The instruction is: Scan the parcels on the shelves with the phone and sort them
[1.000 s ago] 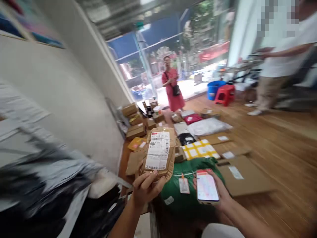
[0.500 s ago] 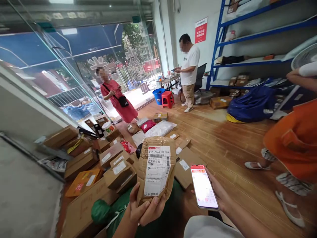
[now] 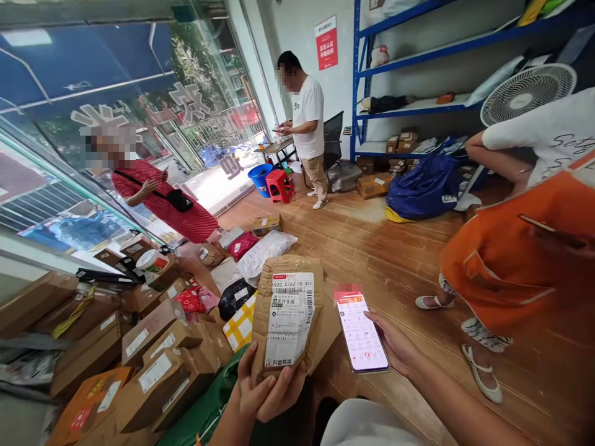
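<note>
In my left hand [image 3: 267, 387] is a brown taped parcel [image 3: 253, 297], its white shipping label [image 3: 290, 319] facing me. The fingers wrap its lower end and hold it upright in front of me. My right hand [image 3: 397, 347] grips a smartphone [image 3: 362, 337] to the right of the parcel. The phone's screen is lit with a red-and-white app page, and my thumb lies over its right edge. Behind and left of the parcel are a yellow-and-white checked package [image 3: 239, 325] and a black bag [image 3: 236, 298] with a label.
Cardboard boxes [image 3: 153, 371] crowd the floor at left, beside a green sack [image 3: 199, 402]. A person in red [image 3: 162, 192] stands by the glass front, another in a white shirt [image 3: 309, 118] near a red stool [image 3: 280, 186]. A person in an orange apron [image 3: 502, 248] stands close at right. Blue shelves [image 3: 357, 74] line the wall.
My view has turned right, bringing the fan and more of the aproned person into sight. My right thumb has come over the phone's screen edge. Both hands keep their hold.
</note>
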Available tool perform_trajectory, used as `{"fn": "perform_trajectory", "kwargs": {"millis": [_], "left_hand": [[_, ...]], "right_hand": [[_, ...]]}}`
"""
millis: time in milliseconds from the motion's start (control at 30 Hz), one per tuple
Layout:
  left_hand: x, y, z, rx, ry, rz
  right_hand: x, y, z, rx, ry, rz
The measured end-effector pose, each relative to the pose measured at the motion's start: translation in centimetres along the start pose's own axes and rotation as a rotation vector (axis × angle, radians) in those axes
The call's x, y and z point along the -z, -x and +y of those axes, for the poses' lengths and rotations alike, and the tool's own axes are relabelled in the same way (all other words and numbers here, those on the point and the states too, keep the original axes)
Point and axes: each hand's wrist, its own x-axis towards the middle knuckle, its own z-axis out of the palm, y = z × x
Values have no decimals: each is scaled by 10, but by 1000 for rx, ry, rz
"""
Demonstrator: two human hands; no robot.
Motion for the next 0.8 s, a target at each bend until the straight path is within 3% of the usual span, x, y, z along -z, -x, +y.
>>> {"fn": "perform_trajectory", "kwargs": {"millis": [67,267,467,600,667,800], "left_hand": [[-20,-21,-7,-38,-27,122],[-78,-53,-49,-202,-47,4],[-156,-72,-115,-392,-61,-5],[-207,-100,-155,-359,-7,24],[-226,-117,-166,-257,24,29],[-261,-138,-175,-44,85,79]], "right_hand": [[5,-6,-18,25,-30,16],[11,-38,-68,32,-97,43],[-3,-88,-130,88,-128,49],[-23,-120,-179,137,-168,74],[-29,-132,-201,120,-186,99],[-15,-170,-235,131,-66,161]]}}
